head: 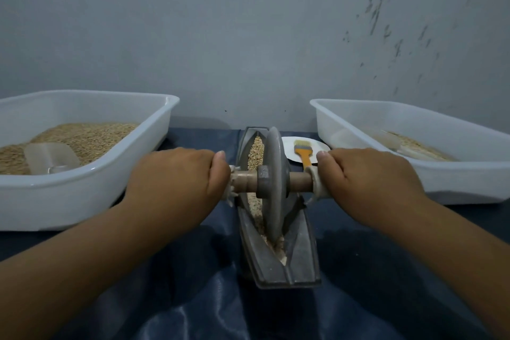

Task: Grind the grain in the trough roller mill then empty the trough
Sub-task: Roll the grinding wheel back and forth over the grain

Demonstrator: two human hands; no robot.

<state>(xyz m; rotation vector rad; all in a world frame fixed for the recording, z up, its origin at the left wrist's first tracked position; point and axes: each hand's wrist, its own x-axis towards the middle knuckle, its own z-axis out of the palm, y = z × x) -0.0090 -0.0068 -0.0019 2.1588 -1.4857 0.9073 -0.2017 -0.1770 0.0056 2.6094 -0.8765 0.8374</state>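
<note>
While the trough (278,265) is laid lengthwise on the dark blue cloth (193,298) that covers the tabletop, its near end pointed at the person, the grinding wheel (274,182) is stood on edge in its groove. The wooden axle (299,181) is passed through the wheel, and each end is held so that the wheel can be pushed evenly along the channel. The left hand (176,179) is curled round the left end of the axle and the right hand (369,179) round the right end, each grip clamped over a pale cloth wrap, probably fitted as padding.

The grain (255,157) is seen inside the trough, coarse at the far end and paler and finer at the near tip, so the grinding is judged to be under way and the emptying not yet begun.

Further off, a white tub (116,171) of whole grain with a clear scoop (51,159) is kept on the left, and a second white tub (414,174) with a little pale material on the right, presumably for the ground product. Between them, beyond the wheel, a yellow-handled brush (303,150) is rested on a white plate (288,148), likely for sweeping out the trough.

The fingers are hidden under the axle, the right side of the groove is screened by the wheel, and both tubs are cut off by the frame edges.
</note>
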